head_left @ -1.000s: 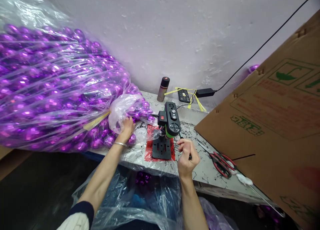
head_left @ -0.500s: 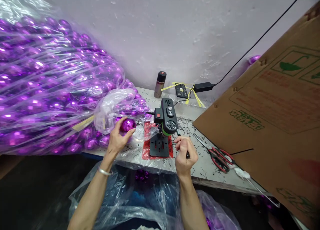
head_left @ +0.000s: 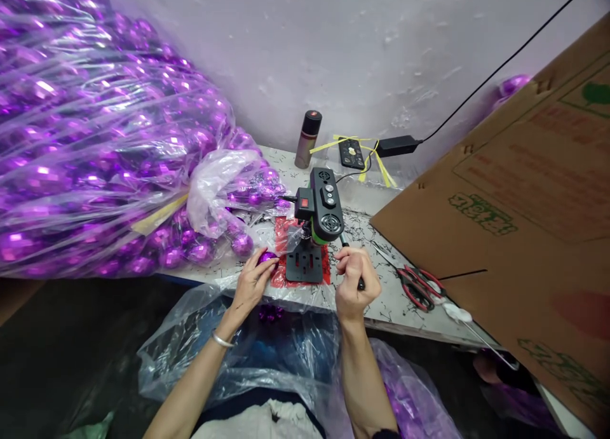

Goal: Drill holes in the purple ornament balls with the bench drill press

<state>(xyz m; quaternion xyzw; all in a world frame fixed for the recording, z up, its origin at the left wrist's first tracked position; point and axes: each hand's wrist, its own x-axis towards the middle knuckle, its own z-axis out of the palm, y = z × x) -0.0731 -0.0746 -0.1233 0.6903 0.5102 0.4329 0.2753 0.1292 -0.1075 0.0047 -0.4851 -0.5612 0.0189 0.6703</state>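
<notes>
My left hand (head_left: pixel 250 285), with a bracelet at the wrist, is closed around a shiny purple bauble (head_left: pixel 268 257) just left of the device's black base plate (head_left: pixel 304 265). The fingers hide part of the bauble. My right hand (head_left: pixel 353 283) is wrapped round the black handle (head_left: pixel 361 284) of a lever that runs to a black bench device (head_left: pixel 328 205) with round vents and a green band. The base plate has slots and rests on a red sheet (head_left: pixel 281 230) on the table.
A large clear bag of purple baubles (head_left: pixel 119 147) fills the left. Scissors (head_left: pixel 417 286) lie at right before a cardboard box (head_left: pixel 505 236). Behind stand a spray can (head_left: pixel 309 139) and a power adapter (head_left: pixel 396 146). Black scraps litter the table (head_left: pixel 391 309); clear plastic (head_left: pixel 190 337) hangs at its front.
My left hand has moved right and closer to the base plate with the bauble, the back of the hand now turned up. My right hand keeps hold of the handle. The view has shifted slightly.
</notes>
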